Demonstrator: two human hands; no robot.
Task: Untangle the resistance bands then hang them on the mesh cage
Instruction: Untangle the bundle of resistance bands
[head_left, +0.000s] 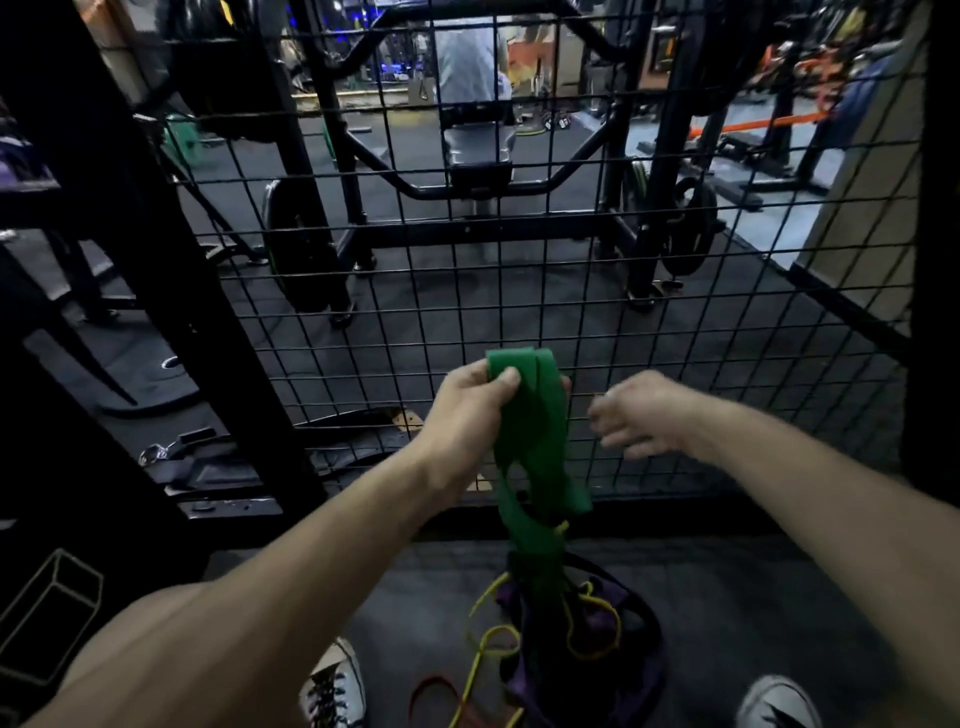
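Observation:
My left hand (470, 402) grips the top loop of a wide green resistance band (540, 441), held up close to the black mesh cage (649, 322). The green band hangs down, twisted, into a tangled heap of bands on the floor: purple (524, 675), thin yellow (488, 644), black (647, 623) and red (436, 686). My right hand (641, 415) hovers just right of the green band with loosely curled fingers, holding nothing; it is blurred.
Behind the mesh stand a gym rack, a bench (478, 150) and weight plates (298, 249), with a person beyond. A thick black frame post (171, 291) slants at the left. My two shoes (335, 691) stand on the dark floor beside the heap.

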